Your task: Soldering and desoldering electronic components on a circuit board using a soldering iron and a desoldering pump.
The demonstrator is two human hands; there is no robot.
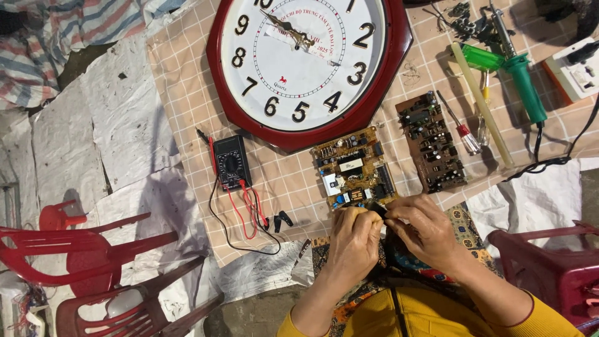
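Yellow-sleeved arms are seen from the head view: the left hand and right hand are pinched together on a small dark part at the near edge of a tan circuit board, below the wall clock. A multimeter lies left.

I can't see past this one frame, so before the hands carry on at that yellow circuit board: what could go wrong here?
1. Both hands, left hand and right hand, pinch a small dark part at the yellow circuit board edge; it could slip or strain the board.
2. The multimeter leads loop close beside the left hand and might snag.
3. The green soldering iron lies beside the brown circuit board; if hot, it may scorch the cloth.
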